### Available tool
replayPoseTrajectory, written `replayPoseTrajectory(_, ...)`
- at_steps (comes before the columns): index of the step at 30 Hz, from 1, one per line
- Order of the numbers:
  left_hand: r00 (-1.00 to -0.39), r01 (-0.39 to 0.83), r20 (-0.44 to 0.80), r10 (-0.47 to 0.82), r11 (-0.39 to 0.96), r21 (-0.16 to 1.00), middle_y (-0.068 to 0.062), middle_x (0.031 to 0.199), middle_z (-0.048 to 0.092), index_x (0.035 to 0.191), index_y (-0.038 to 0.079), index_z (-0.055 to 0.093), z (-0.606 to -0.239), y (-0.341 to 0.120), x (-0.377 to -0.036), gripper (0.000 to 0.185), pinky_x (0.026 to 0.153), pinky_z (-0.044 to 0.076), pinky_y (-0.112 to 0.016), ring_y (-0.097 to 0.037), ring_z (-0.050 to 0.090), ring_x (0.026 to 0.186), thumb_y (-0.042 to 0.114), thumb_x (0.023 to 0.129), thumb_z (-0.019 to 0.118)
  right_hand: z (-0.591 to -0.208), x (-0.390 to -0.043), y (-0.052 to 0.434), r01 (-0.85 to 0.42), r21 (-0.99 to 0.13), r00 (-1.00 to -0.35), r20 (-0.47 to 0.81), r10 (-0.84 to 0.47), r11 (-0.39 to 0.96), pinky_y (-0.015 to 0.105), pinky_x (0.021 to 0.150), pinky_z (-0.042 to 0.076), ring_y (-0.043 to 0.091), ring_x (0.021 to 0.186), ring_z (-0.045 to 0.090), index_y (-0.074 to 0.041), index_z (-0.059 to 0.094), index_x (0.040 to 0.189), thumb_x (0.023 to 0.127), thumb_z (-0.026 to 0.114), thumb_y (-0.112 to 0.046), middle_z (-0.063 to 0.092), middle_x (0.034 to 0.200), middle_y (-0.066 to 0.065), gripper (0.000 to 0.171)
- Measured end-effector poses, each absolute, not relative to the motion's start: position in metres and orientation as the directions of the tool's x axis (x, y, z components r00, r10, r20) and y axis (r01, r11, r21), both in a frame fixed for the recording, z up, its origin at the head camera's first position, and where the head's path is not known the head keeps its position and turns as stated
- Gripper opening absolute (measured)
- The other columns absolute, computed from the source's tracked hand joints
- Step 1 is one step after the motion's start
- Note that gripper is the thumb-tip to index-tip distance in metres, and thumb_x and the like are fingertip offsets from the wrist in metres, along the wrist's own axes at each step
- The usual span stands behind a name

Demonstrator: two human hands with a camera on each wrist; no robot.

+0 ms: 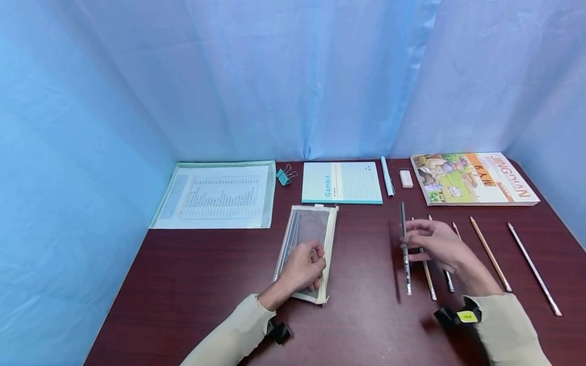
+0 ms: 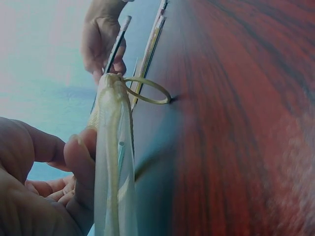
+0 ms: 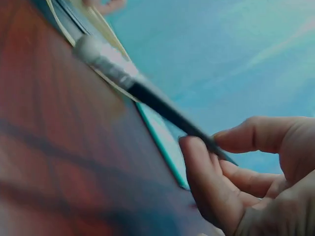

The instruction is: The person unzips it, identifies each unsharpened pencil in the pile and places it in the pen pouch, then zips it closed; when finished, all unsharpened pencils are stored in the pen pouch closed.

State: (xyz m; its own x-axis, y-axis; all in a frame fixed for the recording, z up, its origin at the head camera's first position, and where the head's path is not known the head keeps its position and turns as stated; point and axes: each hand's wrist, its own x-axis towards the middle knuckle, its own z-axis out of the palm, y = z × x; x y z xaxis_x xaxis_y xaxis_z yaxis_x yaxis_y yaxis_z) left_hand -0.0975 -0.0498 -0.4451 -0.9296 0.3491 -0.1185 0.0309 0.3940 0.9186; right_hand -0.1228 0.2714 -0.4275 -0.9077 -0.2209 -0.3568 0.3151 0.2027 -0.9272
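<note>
Over the table (image 1: 366, 315), hands pinch pencil (image 1: 405, 249), grip pouch (image 1: 308, 239).

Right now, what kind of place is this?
Probably a study desk set up inside a blue curtained booth. On the dark wooden table lie a notebook, a picture book, an eraser and a mesh pencil case.

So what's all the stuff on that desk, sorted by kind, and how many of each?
Pencils: 6, one dark pencil pinched in the right hand
Pen: 1
Eraser: 1
Binder clips: 2
Notepad: 1
Picture book: 1
Printed sheet: 1
Mesh pencil pouch: 1, under the left hand
Total: 14
</note>
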Motion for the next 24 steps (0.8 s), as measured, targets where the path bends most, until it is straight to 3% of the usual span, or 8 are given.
replayPoseTrajectory(4,-0.931,0.035,-0.115,0.348,0.397,0.917,-0.007,0.053,0.06,0.084,0.002,0.054,-0.445,-0.05,-0.097,0.008,0.032,0.049,-0.031,-0.005,0.05,0.032,-0.001,0.089,0.048,-0.44,-0.124,0.251,0.356,-0.93,-0.871,-0.367,-0.328,0.094,0.033,0.075,0.064,0.006,0.091,0.07,0.014,0.035,0.138,0.099,0.05,-0.002,0.072,0.099,-0.007,0.045)
replayPoseTrajectory(10,-0.933,0.044,-0.103,0.346,0.392,0.919,-0.014,0.054,0.062,0.084,0.001,0.054,-0.445,-0.05,-0.098,0.008,0.032,0.049,-0.032,-0.004,0.05,0.031,-0.003,0.087,0.048,-0.449,-0.126,0.209,0.389,-0.917,-0.83,-0.392,-0.398,0.091,0.033,0.075,0.065,0.005,0.091,0.07,0.02,0.028,0.144,0.099,0.054,-0.004,0.072,0.101,-0.005,0.057)
replayPoseTrajectory(17,-0.932,0.02,-0.129,0.337,0.404,0.915,-0.007,0.053,0.06,0.085,0.002,0.054,-0.444,-0.05,-0.098,0.008,0.032,0.048,-0.031,-0.005,0.05,0.031,-0.002,0.088,0.049,-0.456,-0.135,0.163,0.403,-0.911,-0.825,-0.403,-0.397,0.086,0.027,0.068,0.064,0.005,0.08,0.068,0.02,0.032,0.143,0.096,0.055,0.001,0.071,0.091,-0.006,0.055)
replayPoseTrajectory(24,-0.929,0.021,-0.134,0.345,0.41,0.912,-0.007,0.053,0.061,0.085,0.003,0.054,-0.442,-0.05,-0.098,0.007,0.032,0.048,-0.031,-0.005,0.05,0.031,-0.002,0.088,0.049,-0.457,-0.138,0.126,0.388,-0.921,-0.877,-0.38,-0.295,0.035,0.026,0.063,0.063,0.005,0.073,0.067,0.02,0.038,0.137,0.093,0.055,0.007,0.067,0.082,-0.004,0.049)
